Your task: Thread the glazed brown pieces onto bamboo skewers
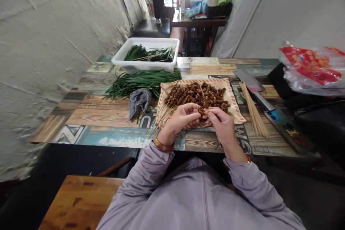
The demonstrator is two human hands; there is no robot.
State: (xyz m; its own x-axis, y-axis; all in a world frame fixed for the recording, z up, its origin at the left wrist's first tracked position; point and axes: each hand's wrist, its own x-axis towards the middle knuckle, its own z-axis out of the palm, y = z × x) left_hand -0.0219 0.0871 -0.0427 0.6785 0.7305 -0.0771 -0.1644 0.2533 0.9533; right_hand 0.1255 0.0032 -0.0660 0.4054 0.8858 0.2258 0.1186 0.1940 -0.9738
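A paper-lined tray [234, 109] holds a heap of small brown glazed pieces [198, 95] and several filled skewers with sticks pointing left. My left hand [180, 118] is closed, pinching a brown piece [201, 110] over the tray's near edge. My right hand [221, 122] is closed on a thin bamboo skewer, its tip meeting that piece. Both hands touch at the fingertips.
A bundle of bare skewers [253, 109] lies right of the tray, beside a cleaver [252, 82] and a phone [288, 129]. Green chives [140, 82] and a grey cloth [138, 101] lie left; a white tub [147, 55] of chives stands behind. Plastic bags [312, 68] sit far right.
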